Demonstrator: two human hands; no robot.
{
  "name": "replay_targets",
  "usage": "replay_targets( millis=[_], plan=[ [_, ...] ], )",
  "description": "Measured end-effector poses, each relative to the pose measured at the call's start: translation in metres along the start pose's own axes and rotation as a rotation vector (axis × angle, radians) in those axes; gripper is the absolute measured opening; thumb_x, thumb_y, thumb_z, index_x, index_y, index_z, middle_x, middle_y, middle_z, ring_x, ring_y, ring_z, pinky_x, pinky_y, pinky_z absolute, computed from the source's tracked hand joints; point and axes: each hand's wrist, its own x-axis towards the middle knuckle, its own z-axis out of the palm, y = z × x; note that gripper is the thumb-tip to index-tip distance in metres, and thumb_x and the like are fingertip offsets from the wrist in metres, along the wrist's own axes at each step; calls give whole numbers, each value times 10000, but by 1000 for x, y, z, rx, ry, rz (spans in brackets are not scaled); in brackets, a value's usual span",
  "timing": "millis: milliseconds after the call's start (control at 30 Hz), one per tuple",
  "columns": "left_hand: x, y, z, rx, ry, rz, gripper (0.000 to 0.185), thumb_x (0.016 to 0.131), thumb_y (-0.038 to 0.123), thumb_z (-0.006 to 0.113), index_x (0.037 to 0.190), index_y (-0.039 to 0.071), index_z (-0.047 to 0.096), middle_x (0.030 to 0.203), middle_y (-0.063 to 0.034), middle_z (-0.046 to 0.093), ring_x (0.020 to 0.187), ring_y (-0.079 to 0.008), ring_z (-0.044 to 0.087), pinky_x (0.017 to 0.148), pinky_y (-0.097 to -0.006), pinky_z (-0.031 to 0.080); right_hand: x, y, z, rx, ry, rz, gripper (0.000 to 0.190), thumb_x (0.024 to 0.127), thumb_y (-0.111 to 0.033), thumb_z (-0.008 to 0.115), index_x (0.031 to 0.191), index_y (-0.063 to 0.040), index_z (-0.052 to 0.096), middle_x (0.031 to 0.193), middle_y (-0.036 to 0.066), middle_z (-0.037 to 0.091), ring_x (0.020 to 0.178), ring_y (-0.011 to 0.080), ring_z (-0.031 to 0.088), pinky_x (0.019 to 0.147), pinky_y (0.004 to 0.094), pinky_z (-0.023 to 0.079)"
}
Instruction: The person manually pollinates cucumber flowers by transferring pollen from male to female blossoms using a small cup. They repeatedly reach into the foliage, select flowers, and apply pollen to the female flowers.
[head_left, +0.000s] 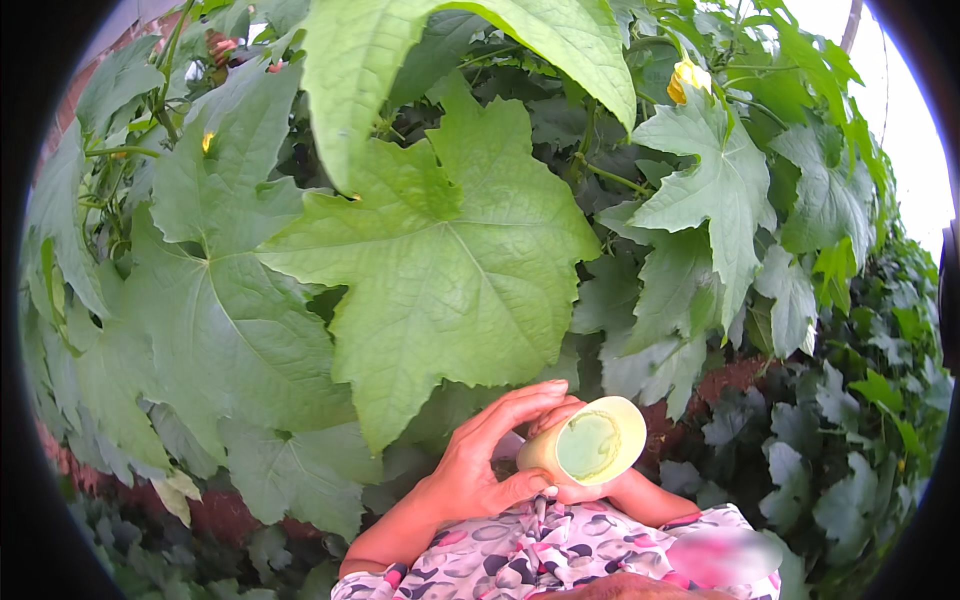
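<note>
A small pale yellow cup (532, 456) lies tilted between my hands, its mouth turned up and to the right. Inside it shows a pale green content (589, 446); whether this is liquid or powder I cannot tell. My left hand (476, 454) has its thumb against the cup's lower side, with the fingers arched over the base end. Behind and beneath the cup, my right hand (581, 493) grips it and is largely hidden by it. Just above the hands hangs a broad, lobed green leaf (465, 285) of a climbing gourd-like plant.
Dense foliage fills the space ahead, with another large leaf (225, 300) at left. A yellow flower (688, 79) hangs at upper right. Reddish soil (731, 379) shows under the leaves. Low plants (855, 480) grow at right. A patterned garment (517, 551) covers my body below.
</note>
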Motion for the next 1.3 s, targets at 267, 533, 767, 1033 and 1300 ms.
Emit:
replay_targets(
  millis=[267, 533, 767, 1033, 1300],
  plan=[
    [-1, 7, -15, -10, -81, -133, 1041, 547, 335, 898, 1358, -39, 363, 1393, -167, 426, 1263, -228, 435, 1056, -371, 318, 18, -12, 27, -285, -59, -47, 803, 657, -248, 830, 1290, -8, 399, 1216, 106, 514, 1117, 185, 518, 951, 349, 423],
    [5, -2, -8, 29, -33, -225, 1143, 499, 313, 925, 1398, -9, 298, 1399, -164, 417, 1288, -219, 401, 1065, -366, 306, 31, -2, 23, 136, -125, 45, 935, 639, -339, 851, 1341, -1, 334, 1286, 111, 465, 1202, 195, 463, 999, 376, 393],
    [90, 26, 7, -550, -67, -13, 682, 834, 328, 674, 1330, -49, 397, 1387, -186, 423, 1309, -242, 387, 1066, -368, 318, 6, -15, -33, -247, -67, -81, 668, 621, -167, 805, 1190, -5, 495, 1095, 93, 594, 1002, 177, 584, 910, 329, 450],
    [291, -10, 1, 596, 610, 445, 709, 768, 73, 661, 1378, 17, 305, 1386, -171, 391, 1272, -288, 403, 1057, -388, 326, -37, -35, -66, -172, 209, -103, 664, 546, -192, 803, 1088, 16, 480, 970, 142, 530, 863, 241, 570, 736, 365, 476],
    [355, -38, 4, 569, 679, 403, 649, 724, 203, 711, 1282, 28, 430, 1139, -164, 545, 1062, -291, 526, 919, -388, 413, -72, -50, -96, -177, 538, -251, 662, 567, -265, 807, 1064, 10, 466, 963, 128, 471, 853, 235, 530, 714, 361, 471]
  ],
)
